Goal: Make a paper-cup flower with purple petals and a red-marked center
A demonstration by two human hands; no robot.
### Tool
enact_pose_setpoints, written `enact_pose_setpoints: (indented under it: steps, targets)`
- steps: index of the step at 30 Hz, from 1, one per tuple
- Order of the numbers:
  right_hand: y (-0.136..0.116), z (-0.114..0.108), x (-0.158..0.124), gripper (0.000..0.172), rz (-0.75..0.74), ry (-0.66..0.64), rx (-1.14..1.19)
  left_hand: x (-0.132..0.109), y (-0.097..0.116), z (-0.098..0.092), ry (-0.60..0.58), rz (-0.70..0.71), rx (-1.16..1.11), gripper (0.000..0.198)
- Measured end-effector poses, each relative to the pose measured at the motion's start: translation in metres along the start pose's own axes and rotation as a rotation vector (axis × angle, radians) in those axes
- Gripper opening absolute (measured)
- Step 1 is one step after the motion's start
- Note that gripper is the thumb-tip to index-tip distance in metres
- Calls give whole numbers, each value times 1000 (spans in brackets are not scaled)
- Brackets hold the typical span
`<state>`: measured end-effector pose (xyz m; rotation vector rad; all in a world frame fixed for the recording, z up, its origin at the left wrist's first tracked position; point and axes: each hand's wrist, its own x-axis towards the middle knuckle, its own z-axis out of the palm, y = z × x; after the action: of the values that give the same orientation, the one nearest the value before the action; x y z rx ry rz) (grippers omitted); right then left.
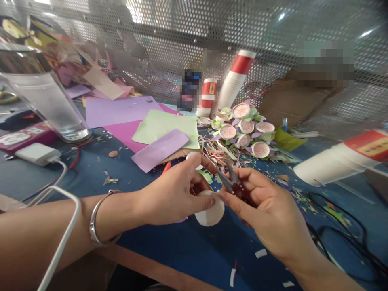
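Note:
My left hand pinches a round white paper piece, which looks like a cup bottom, between thumb and fingers. A silver bangle is on that wrist. In my right hand are small scissors with dark red handles, the blades parted and pointing up and away. The right thumb and fingertip come close to the disc's upper right edge; whether they touch it I cannot tell. Just beyond the left fingers lies another white round piece, partly hidden. Paper scraps are heaped behind the scissors.
Decorated round cup bottoms with paper leaves are piled at the back. Stacked paper cups lie at right; more lean behind. Coloured sheets, a glass of water and a white charger are left. Black cables lie right.

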<state>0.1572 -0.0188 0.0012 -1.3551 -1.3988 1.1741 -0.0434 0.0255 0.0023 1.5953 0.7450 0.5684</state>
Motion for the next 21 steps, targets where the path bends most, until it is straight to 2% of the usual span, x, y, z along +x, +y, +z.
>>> enact_pose_setpoints:
  steps: [7,12,14,16,19,21]
  targets:
    - [-7,-1,1,41,113,12,99,0,-3,3,22,163,42,27]
    - [-12,-1,-3,40,136,-50,181,-2,-2,2,4,301,74,24]
    - [-11,-3,-2,39,139,-61,180,-3,0,0,12,279,119,25]
    - [-8,-5,0,36,130,-103,159,-2,1,-2,17,190,170,28]
    - [-2,-8,3,30,121,-162,122,-2,6,-7,-24,41,277,22]
    - [0,-9,3,28,118,-158,102,-3,8,-8,-59,-6,327,21]
